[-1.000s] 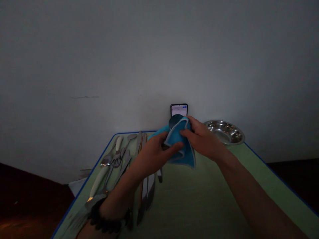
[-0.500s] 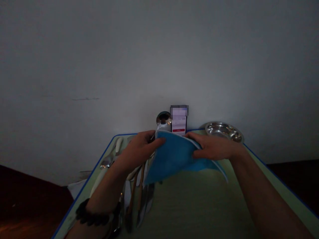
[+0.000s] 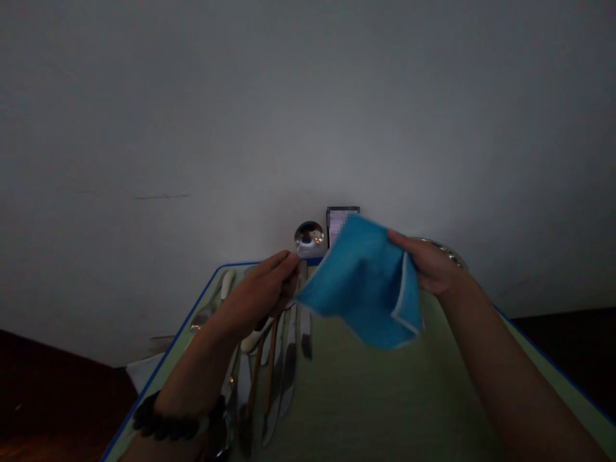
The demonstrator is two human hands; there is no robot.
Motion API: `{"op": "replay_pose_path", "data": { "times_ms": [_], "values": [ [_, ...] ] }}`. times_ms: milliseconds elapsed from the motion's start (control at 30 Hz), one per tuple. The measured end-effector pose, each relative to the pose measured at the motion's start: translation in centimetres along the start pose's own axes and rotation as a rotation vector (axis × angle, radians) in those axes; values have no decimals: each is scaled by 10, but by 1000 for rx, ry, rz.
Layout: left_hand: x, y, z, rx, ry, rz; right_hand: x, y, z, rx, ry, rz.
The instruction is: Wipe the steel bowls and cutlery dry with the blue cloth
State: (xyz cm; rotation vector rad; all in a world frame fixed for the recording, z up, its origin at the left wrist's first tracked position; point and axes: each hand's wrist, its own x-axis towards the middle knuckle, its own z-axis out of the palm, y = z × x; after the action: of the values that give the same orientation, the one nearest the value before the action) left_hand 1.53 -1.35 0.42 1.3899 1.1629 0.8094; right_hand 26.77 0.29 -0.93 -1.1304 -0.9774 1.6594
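My right hand is closed on a blue cloth with a white edge, thumb along its upper border. The cloth hangs over the table and partly covers the phone behind it. My left hand is closed with its fingertips pinched at the neck of a shiny metal ladle, its round bowl sticking up past the fingers. The ladle's handle is mostly hidden by my hand and forearm. Cloth and ladle appear apart. Below my left hand lie several table knives and wooden-handled utensils.
A phone stands upright against the wall. Behind my right hand is a metal bowl. A pale-handled spoon lies at the table's left. The green table has a blue edge and meets the grey wall.
The cloth has come away from my left hand and hangs from my right hand, lifted and bunched. The ladle has shifted slightly left, and another knife is uncovered.
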Motion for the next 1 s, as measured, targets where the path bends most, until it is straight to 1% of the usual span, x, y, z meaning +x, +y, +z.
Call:
{"op": "replay_pose_path", "data": {
  "times_ms": [67,133,200,233,267,300,400,467,500,567,667,767,833,900,1000],
  "values": [
    [0,-1,0,38,-28,2,1,-9,-5,55,155,-63],
    [-1,0,2,91,-37,19,0,-16,-8,90,249,-156],
    [-1,-1,6,155,-72,17,-4,-20,-6,88,271,-261],
    [0,-1,8,192,-95,15,-7,-20,-3,65,254,-305],
    [0,-2,11,228,-116,22,-10,-20,3,25,220,-337],
    [0,-3,13,261,-132,33,-14,-18,9,-37,154,-339],
    [-2,-7,19,344,-133,83,-23,-12,30,-255,-179,-238],
    [-3,-7,21,373,-112,106,-25,-8,39,-378,-254,-260],
    [-4,-6,22,382,-101,114,-26,-7,41,-436,-241,-299],
    [-6,-3,22,392,-91,133,-24,-6,43,-548,-165,-374],
    [-8,2,24,426,-123,183,-19,-3,44,-780,-45,-446],
    [-9,4,26,506,-148,240,-13,2,49,-947,12,-544],
    [-9,2,28,540,-145,267,-9,5,53,-952,32,-603],
    [-8,1,30,522,-142,278,-6,9,56,-936,83,-655],
    [-8,0,31,440,-151,262,-2,11,57,-908,231,-724]
  ]
}}
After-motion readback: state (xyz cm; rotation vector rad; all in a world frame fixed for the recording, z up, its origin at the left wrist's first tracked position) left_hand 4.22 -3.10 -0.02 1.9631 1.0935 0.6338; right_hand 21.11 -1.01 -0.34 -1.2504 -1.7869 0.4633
